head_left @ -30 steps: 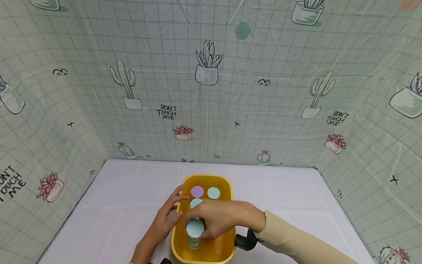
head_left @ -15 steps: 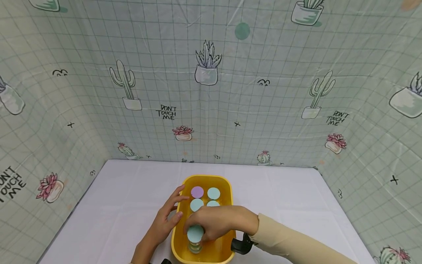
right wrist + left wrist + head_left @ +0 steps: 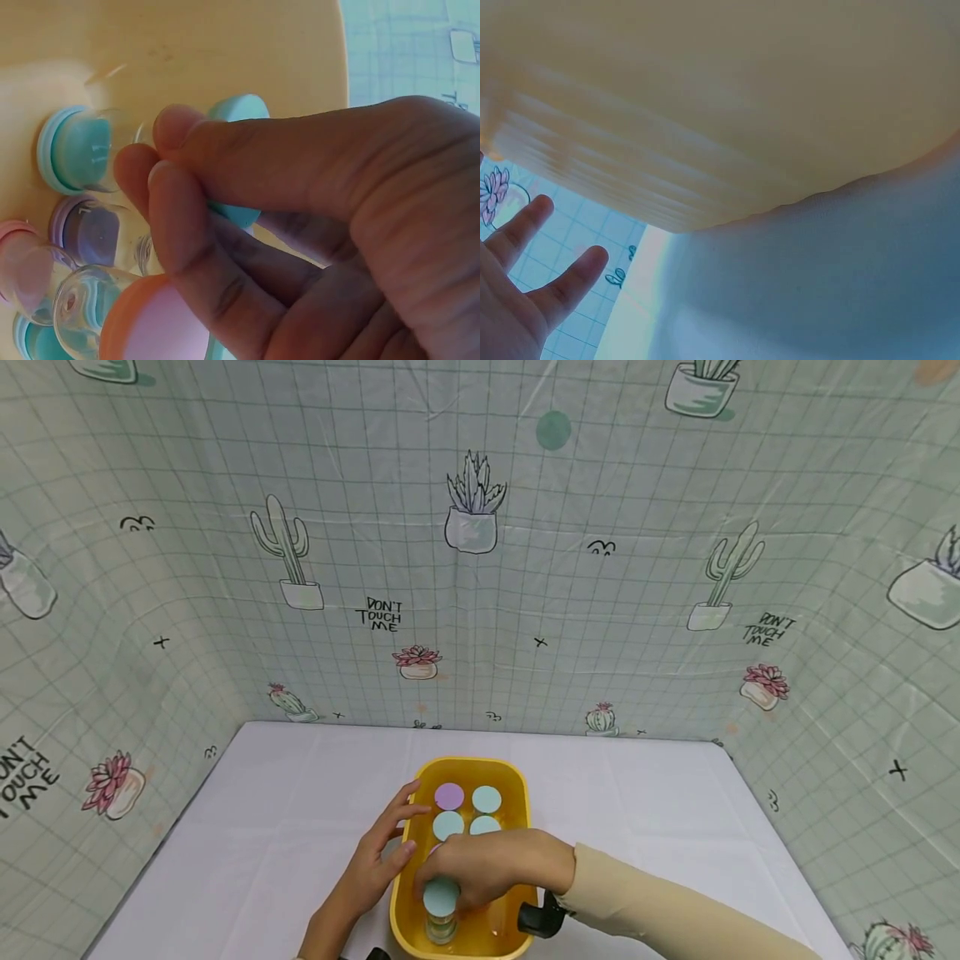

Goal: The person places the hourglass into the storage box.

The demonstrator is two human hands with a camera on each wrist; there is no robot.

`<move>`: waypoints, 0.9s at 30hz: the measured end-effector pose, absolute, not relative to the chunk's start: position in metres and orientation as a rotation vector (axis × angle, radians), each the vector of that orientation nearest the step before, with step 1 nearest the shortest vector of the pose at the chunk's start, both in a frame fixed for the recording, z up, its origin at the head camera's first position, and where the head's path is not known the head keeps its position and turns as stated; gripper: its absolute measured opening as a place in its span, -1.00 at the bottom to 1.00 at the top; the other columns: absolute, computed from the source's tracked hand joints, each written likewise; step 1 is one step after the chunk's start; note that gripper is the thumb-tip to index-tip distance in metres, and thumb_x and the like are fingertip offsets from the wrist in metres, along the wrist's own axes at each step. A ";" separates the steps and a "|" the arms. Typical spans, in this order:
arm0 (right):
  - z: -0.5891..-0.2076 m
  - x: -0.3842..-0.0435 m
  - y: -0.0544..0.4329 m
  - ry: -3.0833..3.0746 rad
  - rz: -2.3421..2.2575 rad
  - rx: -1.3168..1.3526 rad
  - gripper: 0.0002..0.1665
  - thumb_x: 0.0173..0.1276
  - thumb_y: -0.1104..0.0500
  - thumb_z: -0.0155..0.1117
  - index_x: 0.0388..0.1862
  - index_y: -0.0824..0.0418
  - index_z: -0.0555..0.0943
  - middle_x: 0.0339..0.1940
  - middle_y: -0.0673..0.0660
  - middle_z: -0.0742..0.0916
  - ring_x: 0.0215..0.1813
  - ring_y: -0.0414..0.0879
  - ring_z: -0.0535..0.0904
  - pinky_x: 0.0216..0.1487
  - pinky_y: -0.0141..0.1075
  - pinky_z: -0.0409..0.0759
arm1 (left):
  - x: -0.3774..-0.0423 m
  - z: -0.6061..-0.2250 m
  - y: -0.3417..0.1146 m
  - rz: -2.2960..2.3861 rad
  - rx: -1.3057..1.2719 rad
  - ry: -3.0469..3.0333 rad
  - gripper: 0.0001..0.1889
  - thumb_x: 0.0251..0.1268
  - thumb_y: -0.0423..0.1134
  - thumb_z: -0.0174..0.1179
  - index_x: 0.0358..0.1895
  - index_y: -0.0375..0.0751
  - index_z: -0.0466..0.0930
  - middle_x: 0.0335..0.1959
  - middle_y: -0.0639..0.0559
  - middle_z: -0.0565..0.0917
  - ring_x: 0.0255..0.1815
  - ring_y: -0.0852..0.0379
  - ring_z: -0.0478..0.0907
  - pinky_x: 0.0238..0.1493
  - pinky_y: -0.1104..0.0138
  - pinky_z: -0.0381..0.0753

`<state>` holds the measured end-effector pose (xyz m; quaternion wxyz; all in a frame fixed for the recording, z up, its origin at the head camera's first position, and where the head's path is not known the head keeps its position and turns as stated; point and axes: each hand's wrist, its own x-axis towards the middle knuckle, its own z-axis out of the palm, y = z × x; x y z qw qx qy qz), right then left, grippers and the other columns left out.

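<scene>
My right hand [image 3: 487, 864] reaches into the yellow plastic tub [image 3: 399, 910] and pinches a small glass jar with a light blue lid [image 3: 441, 897] near the tub's front left. In the right wrist view, thumb and fingers close just below that jar's blue lid [image 3: 238, 112]. Under the fingertips show clear glass and a teal ring [image 3: 56, 150]. My left hand [image 3: 371, 864] rests along the tub's left side, fingers spread over the rim. The left wrist view shows two straight fingers beside the tub's outer wall [image 3: 727, 112].
Inside the tub, a purple lid [image 3: 449, 797] and several light blue lids [image 3: 486, 799] form rows toward the back. An orange-lidded jar [image 3: 154, 322] sits close under the right hand. White cloth [image 3: 637, 810] covers the table, with a cactus-print curtain [image 3: 570, 593] around it.
The right hand has moved slightly toward the near end of the tub and lower, with the blue-lidded jar. More of the blue lids behind it now show. The left hand has stayed still.
</scene>
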<state>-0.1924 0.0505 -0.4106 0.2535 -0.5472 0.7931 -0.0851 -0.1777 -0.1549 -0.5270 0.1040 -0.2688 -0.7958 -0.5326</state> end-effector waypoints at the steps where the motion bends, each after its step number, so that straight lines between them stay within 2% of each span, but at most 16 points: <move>1: -0.411 -0.192 0.050 2.154 -0.226 -1.486 -0.48 0.17 0.29 0.60 0.12 0.07 0.70 -0.06 -0.18 0.77 -0.12 -0.42 0.58 0.02 -0.66 0.49 | -0.178 -0.527 -0.155 -1.574 -0.790 -2.349 -0.54 0.48 -0.35 0.02 0.35 0.11 0.48 0.65 -0.01 0.22 0.55 0.03 0.30 0.18 0.07 0.58; 17: -0.411 -0.190 0.046 2.131 -0.136 -1.502 -0.45 0.14 0.33 0.60 0.13 0.02 0.71 -0.04 -0.21 0.76 -0.07 -0.42 0.58 0.07 -0.66 0.47 | -0.178 -0.526 -0.155 -1.579 -0.782 -2.344 -0.54 0.46 -0.37 0.03 0.35 0.08 0.50 0.64 -0.02 0.24 0.55 -0.01 0.31 0.19 0.09 0.58; 22: -0.411 -0.189 0.046 2.143 -0.115 -1.491 -0.43 0.14 0.33 0.60 0.14 0.01 0.71 -0.03 -0.22 0.76 -0.06 -0.42 0.59 0.08 -0.64 0.48 | -0.177 -0.526 -0.155 -1.581 -0.779 -2.349 -0.55 0.47 -0.36 0.03 0.34 0.08 0.50 0.64 -0.02 0.24 0.55 0.04 0.30 0.19 0.10 0.57; 27: -0.410 -0.188 0.046 2.163 -0.104 -1.474 -0.43 0.15 0.33 0.60 0.14 -0.01 0.71 -0.04 -0.21 0.76 -0.08 -0.41 0.59 0.04 -0.63 0.50 | -0.177 -0.526 -0.154 -1.582 -0.773 -2.353 -0.54 0.47 -0.36 0.04 0.35 0.08 0.49 0.64 -0.01 0.23 0.55 -0.09 0.30 0.18 0.11 0.57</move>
